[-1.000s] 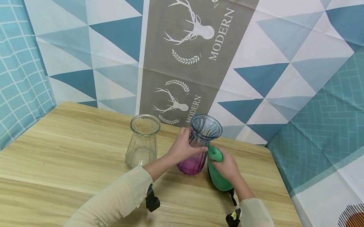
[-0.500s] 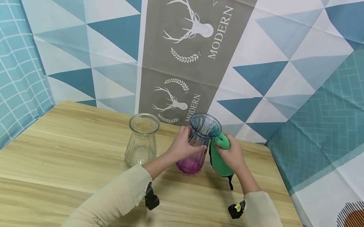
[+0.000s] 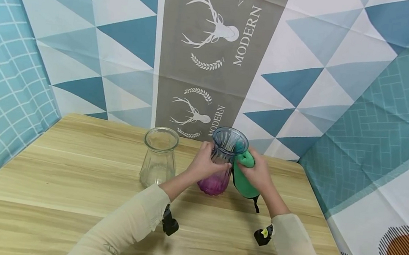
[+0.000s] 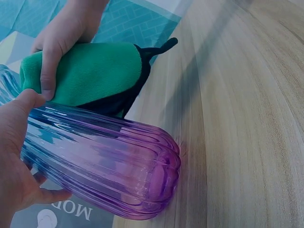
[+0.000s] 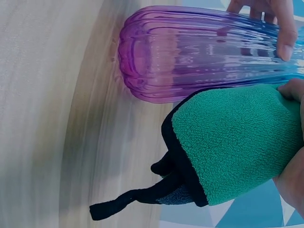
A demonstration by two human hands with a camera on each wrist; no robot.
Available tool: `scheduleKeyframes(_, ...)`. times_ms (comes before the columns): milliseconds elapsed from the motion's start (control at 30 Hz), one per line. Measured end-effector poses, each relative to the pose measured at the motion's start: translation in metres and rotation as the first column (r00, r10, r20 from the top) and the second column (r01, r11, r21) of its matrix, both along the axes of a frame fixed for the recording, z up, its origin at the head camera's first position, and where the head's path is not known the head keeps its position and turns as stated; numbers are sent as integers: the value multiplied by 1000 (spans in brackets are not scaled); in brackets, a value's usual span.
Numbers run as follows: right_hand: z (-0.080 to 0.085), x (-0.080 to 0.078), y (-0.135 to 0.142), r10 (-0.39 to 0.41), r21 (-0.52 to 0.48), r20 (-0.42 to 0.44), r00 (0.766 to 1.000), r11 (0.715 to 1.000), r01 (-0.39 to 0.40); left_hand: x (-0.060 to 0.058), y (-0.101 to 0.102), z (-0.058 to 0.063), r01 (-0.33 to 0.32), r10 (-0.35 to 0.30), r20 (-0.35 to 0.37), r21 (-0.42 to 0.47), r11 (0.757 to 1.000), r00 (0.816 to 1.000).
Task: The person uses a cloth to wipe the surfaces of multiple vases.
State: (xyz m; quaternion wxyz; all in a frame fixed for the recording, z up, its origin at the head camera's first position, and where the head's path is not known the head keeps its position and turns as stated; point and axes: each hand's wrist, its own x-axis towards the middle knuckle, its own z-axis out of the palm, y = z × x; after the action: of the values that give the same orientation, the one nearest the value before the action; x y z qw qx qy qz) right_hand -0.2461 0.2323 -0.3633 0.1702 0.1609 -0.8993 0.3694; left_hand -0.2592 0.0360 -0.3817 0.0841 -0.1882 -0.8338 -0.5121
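Note:
A ribbed glass vase (image 3: 214, 183), blue at its flared rim and purple at the base, stands upright near the table's back edge. My left hand (image 3: 203, 163) grips it around the upper body, thumb in front and fingers behind. In my right hand (image 3: 258, 171) is a bunched green cloth (image 3: 246, 184) with black edging and a black hanging loop. The cloth lies against the vase's right side just below the rim. In the right wrist view the fluffy cloth (image 5: 237, 142) runs alongside the vase (image 5: 190, 52), its loop dangling free.
A clear glass vase (image 3: 158, 168) stands to the left of my left forearm. The wooden table (image 3: 67, 187) ends at a patterned fabric backdrop (image 3: 126, 50) close behind both vases. Tiled fabric (image 3: 6, 56) hangs at the left.
My right hand has moved up along the vase with the cloth, from mid-body to near the rim, then slightly left. My left hand keeps its hold on the vase.

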Motion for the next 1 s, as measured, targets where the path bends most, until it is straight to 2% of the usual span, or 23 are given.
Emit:
scheduleKeyframes(300,-9,2,0,10,45,50,999,999,-13,-1,1,1,-4,5,5,-6,1000,1000)
scheduleKeyframes(700,-43,0,6,32,127,135,990,991,-50,0,1,1,-11,11,4,-17,1000,1000)
scheduleKeyframes(1000,-52,-2,9,10,216,144,990,975,-42,0,1,0,-20,19,9,43,999,1000)
